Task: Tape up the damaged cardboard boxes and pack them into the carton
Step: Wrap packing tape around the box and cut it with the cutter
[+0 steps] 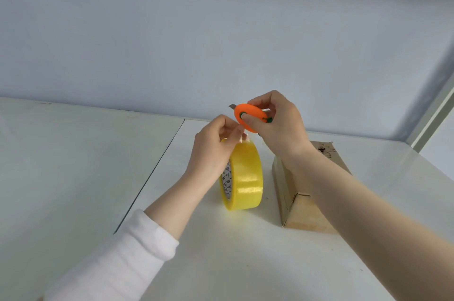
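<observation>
While the tape roll (pixel 245 178) stands on edge on the white table (pixel 221 264), the step in hand reads as freeing a length of tape for cutting, the taping itself not yet begun; entries follow.

Left hand (pixel 213 148): fingers curled over the top of the roll, fingertips pinching what looks like the loose tape end, though that end is too pale and small to make out for certain; right hand (pixel 280 126): closed round a disc-shaped orange cutter (pixel 249 117), thumb laid on its face, a short grey blade (pixel 232 106) out at its far-left edge; cutter held just above the left fingertips, near the tape but apparently apart from it; cardboard box (pixel 298 205): brown, lying on the table just right of the roll, partly hidden under the right forearm, dark flecks at its far end, no tape visible on it, touched by neither hand; carton: not in view; white sleeve (pixel 118 259): on the left arm, ending short of the wrist.

Progress, as judged: early; box unsealed, nothing packed.

Next move, as judged: the left hand draws the end up and away to give a taut strip; the blade crosses that strip below the pinch, clear of the fingers it sits so close to; the roll, unheld at its base, may tip or roll under the pull.
</observation>
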A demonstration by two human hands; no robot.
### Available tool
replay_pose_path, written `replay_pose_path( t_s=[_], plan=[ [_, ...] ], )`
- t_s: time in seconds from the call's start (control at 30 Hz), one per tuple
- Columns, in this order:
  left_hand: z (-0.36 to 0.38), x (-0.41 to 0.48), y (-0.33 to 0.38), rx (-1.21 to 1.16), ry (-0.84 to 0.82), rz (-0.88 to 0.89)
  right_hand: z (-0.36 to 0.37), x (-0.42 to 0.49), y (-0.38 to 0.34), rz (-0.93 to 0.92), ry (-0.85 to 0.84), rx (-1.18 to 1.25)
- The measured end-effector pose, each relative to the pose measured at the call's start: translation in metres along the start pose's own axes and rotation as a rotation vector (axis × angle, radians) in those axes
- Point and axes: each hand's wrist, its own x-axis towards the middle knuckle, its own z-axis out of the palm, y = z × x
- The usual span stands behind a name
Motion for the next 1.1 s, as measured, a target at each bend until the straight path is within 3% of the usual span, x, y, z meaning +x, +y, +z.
replay_pose_path(
  t_s=[0.1,0.23,0.33,0.7,0.83,0.9,0.93,1.03,1.1],
  plan=[
    [0.005,-0.002,0.002,0.092,0.077,0.052,0.004,-0.001,0.000,0.152,0.119,0.101],
    [0.010,-0.005,0.005,0.213,0.081,0.112,0.004,-0.002,0.000,0.514,0.217,0.388],
    [0.013,-0.006,0.009,0.232,0.083,0.154,0.000,-0.001,-0.004,0.636,0.259,0.507],
    [0.021,0.001,0.074,0.276,0.116,0.604,-0.045,-0.004,-0.031,0.520,0.433,0.838],
    [0.024,0.006,0.095,0.167,0.131,0.572,-0.097,0.007,-0.025,0.434,0.682,1.065],
    [0.022,0.009,0.103,0.119,0.139,0.524,-0.134,0.002,0.004,0.460,0.710,0.990],
    [0.021,0.010,0.107,0.111,0.122,0.509,-0.147,-0.007,0.023,0.517,0.645,0.876],
    [0.025,0.008,0.118,0.054,0.023,0.467,-0.164,-0.051,0.091,0.677,0.417,0.273],
    [0.029,0.006,0.121,0.029,-0.032,0.451,-0.168,-0.076,0.125,0.689,0.326,-0.088]
  ],
)
